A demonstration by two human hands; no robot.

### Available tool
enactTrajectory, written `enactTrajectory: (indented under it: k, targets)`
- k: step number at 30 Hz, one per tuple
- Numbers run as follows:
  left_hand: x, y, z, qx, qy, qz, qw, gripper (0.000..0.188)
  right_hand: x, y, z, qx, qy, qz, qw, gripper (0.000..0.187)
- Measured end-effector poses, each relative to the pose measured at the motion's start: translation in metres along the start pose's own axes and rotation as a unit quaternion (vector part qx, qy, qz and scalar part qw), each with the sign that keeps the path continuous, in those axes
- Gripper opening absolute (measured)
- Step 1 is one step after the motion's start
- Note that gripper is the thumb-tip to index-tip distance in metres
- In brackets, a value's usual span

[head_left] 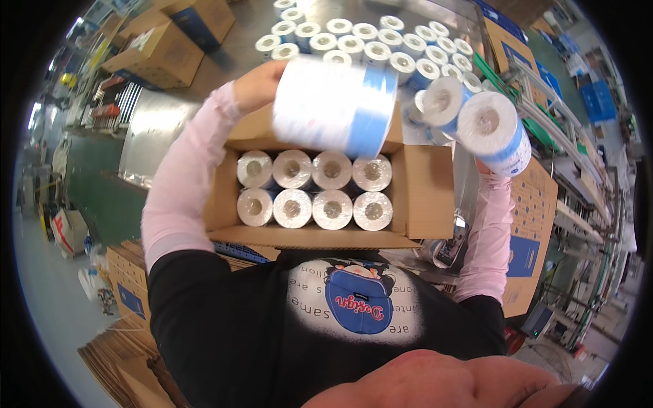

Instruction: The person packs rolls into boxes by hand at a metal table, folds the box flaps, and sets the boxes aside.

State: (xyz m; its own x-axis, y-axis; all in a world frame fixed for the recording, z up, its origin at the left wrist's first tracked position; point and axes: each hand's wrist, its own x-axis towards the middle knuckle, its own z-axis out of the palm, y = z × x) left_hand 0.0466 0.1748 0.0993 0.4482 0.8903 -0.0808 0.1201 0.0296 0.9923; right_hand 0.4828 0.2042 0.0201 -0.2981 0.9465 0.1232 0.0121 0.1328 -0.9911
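Both hands are full. Left hand (255, 85) grips one end of a wrapped white-and-blue roll (335, 105), held sideways above the open cardboard box (422, 194), its long axis running left to right and slightly blurred. Right hand (484, 165) is mostly hidden behind its load; it holds a second roll (495, 129) from below, with a third roll (441, 98) pressed beside it, both turned so their round ends and cardboard cores face the camera. Whether the fingers close round both or only cradle them, I cannot tell.

Nearest the body, the box sits against the person's black shirt, and two rows of four rolls (313, 190) stand upright in its left part, cores upward. A bare strip of box floor remains at the right end, directly under the right hand's rolls, so that hand is the nearer one to the free space; the left hand's roll hangs over the back flap, lying across the standing rolls' axes.

Beyond the box, many more upright rolls (381, 41) crowd a metal table (146, 129), with closed cartons (163, 47) farther left.
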Motion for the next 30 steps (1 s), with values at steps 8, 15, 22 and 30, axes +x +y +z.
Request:
enactTrajectory:
  k: [8, 15, 22, 30]
  targets:
    - [-0.174, -0.01, 0.038, 0.633, -0.047, -0.042, 0.772, 0.026, -0.007, -0.062, 0.252, -0.421, -0.436, -0.154, 0.781, 0.044]
    - [-0.14, -0.034, 0.002, 0.367, 0.048, -0.235, 0.899, 0.018, -0.042, -0.024, 0.267, -0.229, -0.416, -0.127, 0.871, 0.063]
    - [0.06, -0.103, -0.029, 0.435, 0.09, -0.079, 0.892, 0.032, -0.002, 0.01, 0.141, -0.586, -0.235, -0.098, 0.769, 0.061]
    - [0.258, -0.22, -0.014, 0.513, 0.137, -0.231, 0.815, 0.069, 0.05, 0.086, 0.033, -0.4, 0.009, -0.048, 0.915, 0.047]
